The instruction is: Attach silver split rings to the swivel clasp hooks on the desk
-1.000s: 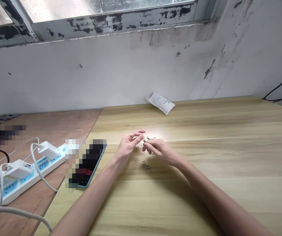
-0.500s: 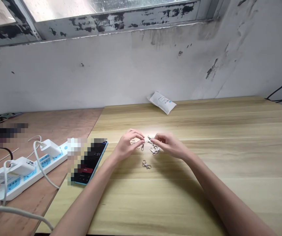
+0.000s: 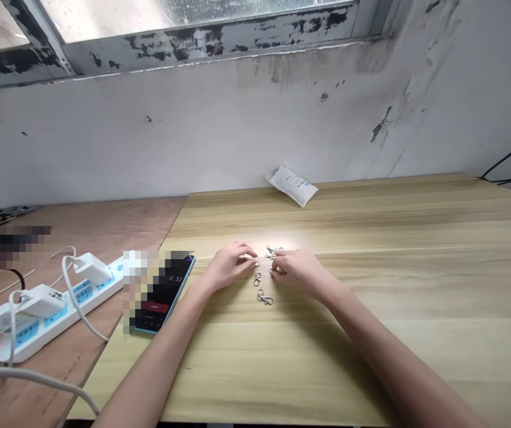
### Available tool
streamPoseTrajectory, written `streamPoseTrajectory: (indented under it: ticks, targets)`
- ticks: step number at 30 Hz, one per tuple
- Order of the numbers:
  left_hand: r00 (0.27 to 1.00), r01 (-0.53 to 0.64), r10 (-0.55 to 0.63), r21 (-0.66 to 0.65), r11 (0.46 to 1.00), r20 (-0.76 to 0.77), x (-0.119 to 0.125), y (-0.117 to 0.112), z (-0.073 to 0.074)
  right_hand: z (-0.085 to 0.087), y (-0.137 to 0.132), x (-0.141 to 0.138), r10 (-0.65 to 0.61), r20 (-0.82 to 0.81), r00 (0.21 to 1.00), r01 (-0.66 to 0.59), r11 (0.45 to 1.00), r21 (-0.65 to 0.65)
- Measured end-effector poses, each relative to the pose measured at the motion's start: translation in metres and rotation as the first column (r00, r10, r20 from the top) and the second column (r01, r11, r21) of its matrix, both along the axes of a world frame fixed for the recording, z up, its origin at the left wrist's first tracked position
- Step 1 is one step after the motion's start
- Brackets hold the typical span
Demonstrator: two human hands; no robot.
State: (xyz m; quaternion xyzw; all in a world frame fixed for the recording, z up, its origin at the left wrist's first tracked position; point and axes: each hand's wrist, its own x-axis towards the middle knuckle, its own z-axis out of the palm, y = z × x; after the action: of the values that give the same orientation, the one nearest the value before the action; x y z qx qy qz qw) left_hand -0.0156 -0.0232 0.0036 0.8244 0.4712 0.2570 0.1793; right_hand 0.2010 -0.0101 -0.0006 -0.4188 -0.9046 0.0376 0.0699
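Both my hands rest low on the light wooden table (image 3: 371,249), close together. My left hand (image 3: 229,266) has its fingers curled, fingertips pinched at a small metal ring (image 3: 255,264). My right hand (image 3: 295,267) is curled over a small pile of metal clasps (image 3: 273,252), fingertips down on them. What sits inside either pinch is too small to make out. One loose clasp (image 3: 257,278) lies between the hands. An assembled clasp with ring (image 3: 264,298) lies just in front of them.
A phone (image 3: 161,294) showing a timer lies at the table's left edge. A white power strip (image 3: 46,312) with chargers and cables sits on the brown board to the left. A small white packet (image 3: 292,185) lies by the wall.
Both hands have come down from a raised pinch to the tabletop, and the right hand now covers part of the clasp pile. A loose clasp now lies between them.
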Motion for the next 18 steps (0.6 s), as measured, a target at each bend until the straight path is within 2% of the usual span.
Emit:
streamPoseTrajectory:
  ticks: [4,7,10,14,18]
  targets:
    - [0.983,0.074,-0.041,0.182,0.98,-0.181,0.002,0.007,-0.014,-0.002,-0.001,-0.006,-0.033,0.016,0.999,0.032,0.997,0.064]
    - [0.968,0.104,-0.039,0.255,0.961,-0.246,0.004,0.009,-0.021,-0.003,0.0,-0.007,-0.064,-0.017,0.998,0.065,0.996,0.054]
    - [0.965,0.113,-0.036,0.289,0.951,-0.261,0.007,0.009,-0.022,-0.006,0.001,-0.006,-0.103,-0.12,0.987,0.105,0.995,0.003]
    - [0.981,0.031,0.017,0.241,0.97,-0.193,0.01,0.005,-0.018,-0.011,0.003,-0.002,-0.138,-0.354,0.925,0.114,0.99,-0.087]
    - [0.999,-0.052,0.052,0.139,0.989,0.0,0.013,0.002,-0.013,-0.012,0.005,-0.001,-0.189,-0.603,0.775,0.071,0.974,-0.213]
